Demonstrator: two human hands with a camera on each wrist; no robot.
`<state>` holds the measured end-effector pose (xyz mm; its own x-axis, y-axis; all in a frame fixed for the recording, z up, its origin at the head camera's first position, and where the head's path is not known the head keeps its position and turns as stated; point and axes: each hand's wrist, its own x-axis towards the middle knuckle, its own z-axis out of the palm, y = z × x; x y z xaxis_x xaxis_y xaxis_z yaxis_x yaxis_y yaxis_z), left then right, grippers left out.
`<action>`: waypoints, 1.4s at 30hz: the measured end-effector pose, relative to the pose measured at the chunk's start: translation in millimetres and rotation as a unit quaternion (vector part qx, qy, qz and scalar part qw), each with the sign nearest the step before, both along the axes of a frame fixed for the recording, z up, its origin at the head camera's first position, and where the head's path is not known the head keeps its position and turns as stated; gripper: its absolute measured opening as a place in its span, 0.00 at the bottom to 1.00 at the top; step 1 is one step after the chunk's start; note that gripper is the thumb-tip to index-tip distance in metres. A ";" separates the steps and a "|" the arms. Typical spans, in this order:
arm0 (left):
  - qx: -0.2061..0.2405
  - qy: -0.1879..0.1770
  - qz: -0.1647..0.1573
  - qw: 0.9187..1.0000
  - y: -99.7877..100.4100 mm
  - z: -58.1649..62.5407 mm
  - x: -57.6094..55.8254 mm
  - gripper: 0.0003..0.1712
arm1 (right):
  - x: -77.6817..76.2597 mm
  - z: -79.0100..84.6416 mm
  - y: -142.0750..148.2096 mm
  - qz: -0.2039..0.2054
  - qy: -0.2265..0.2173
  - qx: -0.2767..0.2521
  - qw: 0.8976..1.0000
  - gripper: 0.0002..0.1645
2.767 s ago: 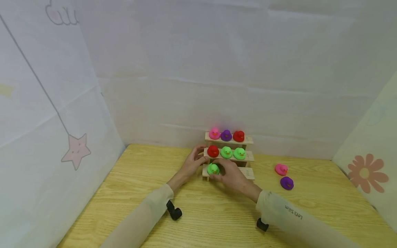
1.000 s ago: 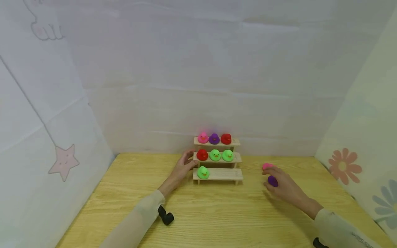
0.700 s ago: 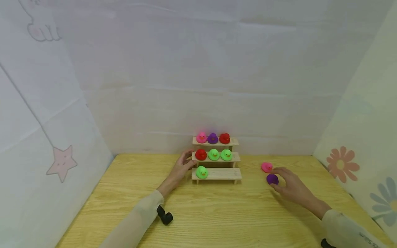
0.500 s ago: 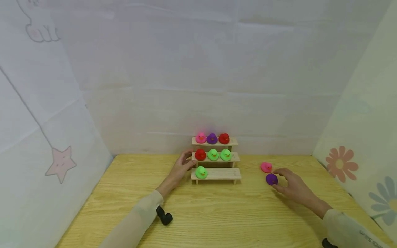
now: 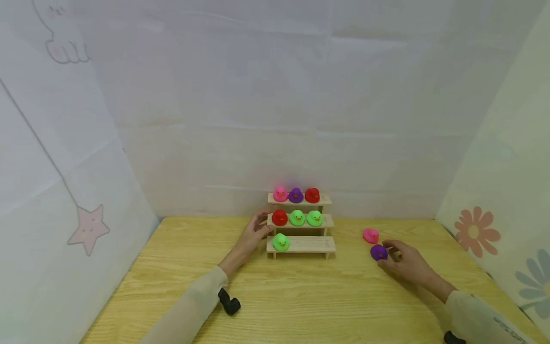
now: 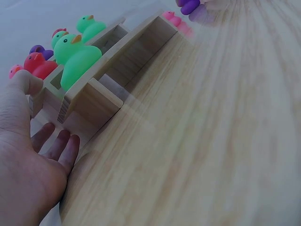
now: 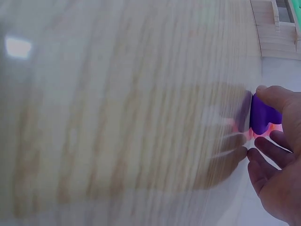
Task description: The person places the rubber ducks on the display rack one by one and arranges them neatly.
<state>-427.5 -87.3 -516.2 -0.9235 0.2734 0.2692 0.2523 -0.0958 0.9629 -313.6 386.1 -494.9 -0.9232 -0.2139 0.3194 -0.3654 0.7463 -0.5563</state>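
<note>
A three-step wooden stand (image 5: 309,244) holds small rubber ducks. My left hand (image 5: 250,237) is at its left end, thumb and forefinger about the end of the middle step; in the left wrist view the other fingers are loosely bent beside the stand. A green duck (image 5: 281,242) sits at the left of the bottom step. To the right, my right hand (image 5: 408,263) has its thumb and forefinger on either side of a purple duck (image 5: 379,252) on the table. In the right wrist view the thumb lies against this duck while other fingers stay off it. A pink duck (image 5: 371,235) sits just behind.
The middle step carries a red duck (image 5: 280,218) and two green ducks (image 5: 315,218). Pink (image 5: 280,194), purple (image 5: 296,195) and red (image 5: 312,195) ducks line the top step. A white backdrop (image 5: 223,162) closes off the back and sides of the wooden table (image 5: 275,301).
My right hand has let go of the green duck on the bottom step and moved right to the purple duck, which has turned to show its beak. My left hand stays at the stand.
</note>
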 end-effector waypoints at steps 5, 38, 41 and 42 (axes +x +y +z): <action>-0.006 0.000 -0.004 1.000 -0.6 -0.6 0.3 0.32 | -4.9 -4.3 0.1 -0.011 -0.014 -0.004 1.000 0.37; -0.008 -0.004 -0.006 1.000 -0.4 0.5 2.4 0.33 | -2.6 -1.2 -12.1 -0.018 0.005 0.001 1.000 0.33; -0.012 -0.003 -0.003 1.000 -0.6 -0.4 1.5 0.34 | 0.6 6.9 -21.5 -0.013 0.018 0.006 1.000 0.32; -0.014 -0.004 -0.003 1.000 -0.8 -0.5 1.4 0.35 | 1.8 9.7 -24.9 -0.010 0.020 0.007 1.000 0.32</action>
<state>-426.1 -88.1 -516.7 -0.9240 0.2853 0.2545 0.2444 -0.0710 0.9671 -311.8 361.1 -485.2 -0.9140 -0.1995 0.3532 -0.3716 0.7611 -0.5316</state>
